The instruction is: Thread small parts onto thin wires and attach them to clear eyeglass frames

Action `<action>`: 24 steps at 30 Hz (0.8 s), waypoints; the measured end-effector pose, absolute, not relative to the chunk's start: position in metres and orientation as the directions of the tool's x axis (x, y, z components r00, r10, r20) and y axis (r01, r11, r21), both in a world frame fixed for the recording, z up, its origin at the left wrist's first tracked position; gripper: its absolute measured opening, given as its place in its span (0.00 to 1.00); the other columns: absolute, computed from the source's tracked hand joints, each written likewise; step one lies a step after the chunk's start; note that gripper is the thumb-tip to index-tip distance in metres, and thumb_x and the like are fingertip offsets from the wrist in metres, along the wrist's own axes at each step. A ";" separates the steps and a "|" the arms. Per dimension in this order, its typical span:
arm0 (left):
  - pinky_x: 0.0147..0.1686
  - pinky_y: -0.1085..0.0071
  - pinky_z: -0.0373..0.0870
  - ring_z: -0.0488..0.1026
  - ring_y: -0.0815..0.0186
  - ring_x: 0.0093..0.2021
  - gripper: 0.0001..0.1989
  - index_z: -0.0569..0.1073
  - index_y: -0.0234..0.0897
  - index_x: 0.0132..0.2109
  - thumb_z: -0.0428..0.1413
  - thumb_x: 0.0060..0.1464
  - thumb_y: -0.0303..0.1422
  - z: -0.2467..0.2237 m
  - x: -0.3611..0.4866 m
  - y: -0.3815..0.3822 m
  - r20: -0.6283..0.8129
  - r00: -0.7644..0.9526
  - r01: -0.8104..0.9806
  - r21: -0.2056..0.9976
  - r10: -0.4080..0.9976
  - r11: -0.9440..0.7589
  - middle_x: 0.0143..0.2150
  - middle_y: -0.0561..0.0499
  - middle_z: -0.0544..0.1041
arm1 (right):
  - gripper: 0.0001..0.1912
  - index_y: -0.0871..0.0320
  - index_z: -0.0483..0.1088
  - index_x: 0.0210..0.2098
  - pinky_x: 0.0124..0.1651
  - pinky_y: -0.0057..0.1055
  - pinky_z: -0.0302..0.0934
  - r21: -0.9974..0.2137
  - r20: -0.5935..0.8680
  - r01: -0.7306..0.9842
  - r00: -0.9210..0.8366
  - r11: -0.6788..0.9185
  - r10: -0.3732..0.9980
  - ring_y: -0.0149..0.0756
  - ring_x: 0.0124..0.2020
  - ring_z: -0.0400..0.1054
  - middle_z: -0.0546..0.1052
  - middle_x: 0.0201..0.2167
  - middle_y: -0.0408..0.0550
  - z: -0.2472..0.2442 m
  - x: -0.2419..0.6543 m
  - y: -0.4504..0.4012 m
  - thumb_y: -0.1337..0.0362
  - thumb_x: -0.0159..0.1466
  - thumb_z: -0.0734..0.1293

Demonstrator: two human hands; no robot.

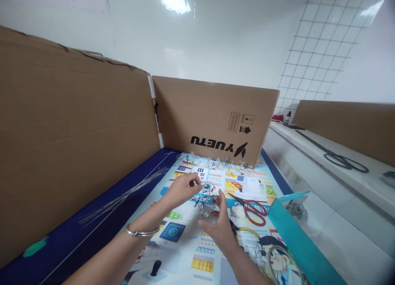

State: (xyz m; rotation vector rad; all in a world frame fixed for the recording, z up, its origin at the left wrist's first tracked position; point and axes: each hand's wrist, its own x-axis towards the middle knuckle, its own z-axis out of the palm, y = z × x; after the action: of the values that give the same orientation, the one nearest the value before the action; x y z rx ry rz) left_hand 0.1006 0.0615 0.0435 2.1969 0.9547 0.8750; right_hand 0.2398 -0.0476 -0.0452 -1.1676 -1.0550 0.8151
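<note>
My left hand [184,189], with a silver bangle on its wrist, is closed with fingertips pinched at the upper left of a cluster of clear beads on wire [202,202]. What the pinch holds is too small to tell. My right hand [219,221] is at the right of the cluster, thumb and fingers apart around its lower right side; whether it touches the beads is unclear. Red-handled scissors [255,212] lie right of my right hand, blades toward the upper left. A tool with a yellow handle [249,231] is partly hidden behind my right hand.
Clear beaded pieces [222,163] line the back of the printed mat, before a cardboard panel [212,116]. Another panel [74,137] stands left. Thin wires [129,194] lie on the blue surface. A teal-edged box [304,239] with coiled wire [296,211] is at right.
</note>
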 end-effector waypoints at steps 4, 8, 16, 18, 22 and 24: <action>0.25 0.74 0.59 0.66 0.67 0.25 0.06 0.72 0.36 0.30 0.52 0.47 0.34 0.042 0.101 0.062 0.318 0.517 0.387 0.741 0.795 -0.549 0.25 0.54 0.72 | 0.49 0.45 0.49 0.59 0.48 0.38 0.59 -0.973 0.195 -0.044 0.367 0.226 0.910 0.46 0.54 0.56 0.59 0.54 0.49 -0.049 0.240 -0.045 0.70 0.42 0.74; 0.24 0.75 0.58 0.65 0.68 0.25 0.07 0.72 0.36 0.30 0.52 0.46 0.34 0.037 0.101 0.066 0.313 0.501 0.366 0.768 0.806 -0.526 0.24 0.54 0.71 | 0.45 0.47 0.53 0.56 0.44 0.38 0.61 -0.958 0.208 -0.104 0.378 0.265 0.902 0.46 0.51 0.59 0.63 0.50 0.49 -0.053 0.241 -0.042 0.69 0.43 0.73; 0.22 0.76 0.59 0.63 0.71 0.22 0.09 0.71 0.34 0.29 0.55 0.44 0.36 0.022 0.101 0.082 0.202 0.487 0.287 0.882 0.850 -0.374 0.22 0.55 0.68 | 0.28 0.51 0.58 0.44 0.43 0.35 0.61 -0.949 0.237 -0.119 0.349 0.293 0.907 0.39 0.46 0.62 0.66 0.43 0.45 -0.048 0.246 -0.041 0.69 0.47 0.71; 0.22 0.76 0.61 0.63 0.71 0.23 0.09 0.71 0.34 0.29 0.56 0.44 0.36 0.017 0.101 0.087 0.144 0.510 0.221 0.931 0.848 -0.291 0.23 0.55 0.68 | 0.26 0.51 0.58 0.41 0.40 0.33 0.62 -0.943 0.219 -0.159 0.367 0.293 0.904 0.39 0.44 0.63 0.66 0.40 0.44 -0.046 0.246 -0.041 0.69 0.46 0.71; 0.25 0.74 0.65 0.65 0.69 0.26 0.10 0.70 0.33 0.29 0.58 0.42 0.36 0.010 0.099 0.097 0.068 0.577 0.133 0.975 0.814 -0.176 0.26 0.53 0.69 | 0.23 0.52 0.60 0.38 0.36 0.30 0.63 -0.939 0.156 -0.234 0.362 0.251 0.919 0.38 0.41 0.65 0.67 0.37 0.43 -0.046 0.247 -0.040 0.69 0.45 0.71; 0.25 0.74 0.66 0.65 0.69 0.27 0.11 0.70 0.33 0.30 0.58 0.42 0.37 0.007 0.098 0.101 0.047 0.601 0.124 0.981 0.798 -0.151 0.26 0.53 0.69 | 0.23 0.52 0.60 0.38 0.35 0.30 0.63 -0.939 0.126 -0.259 0.350 0.225 0.928 0.37 0.40 0.65 0.68 0.39 0.43 -0.049 0.248 -0.039 0.68 0.45 0.71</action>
State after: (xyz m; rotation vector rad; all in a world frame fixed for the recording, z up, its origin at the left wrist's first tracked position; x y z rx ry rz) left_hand 0.0975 0.1009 0.0072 1.6414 0.7793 0.7065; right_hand 0.2478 -0.0392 -0.0487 -1.0040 -0.8341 0.9655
